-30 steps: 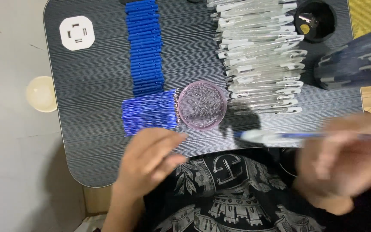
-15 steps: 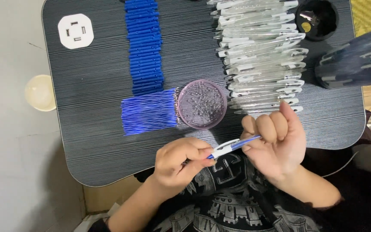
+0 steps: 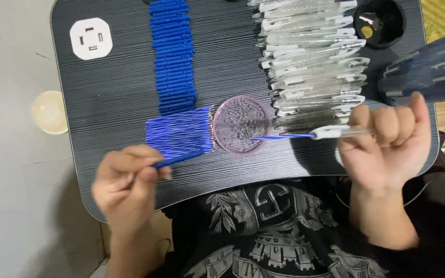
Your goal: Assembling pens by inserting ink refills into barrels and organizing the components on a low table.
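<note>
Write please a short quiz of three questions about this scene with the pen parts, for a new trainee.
1. True or false: the left hand holds a thin blue piece.
2. Which thing does the tip of the blue refill in the right hand point over? A) the white socket plate B) the round pink dish C) the black cup
3. Fill in: the clear pen barrels lie in a stack on the ____ side of the dish, seen in the picture.

Key: 1 true; 2 B; 3 right.
</note>
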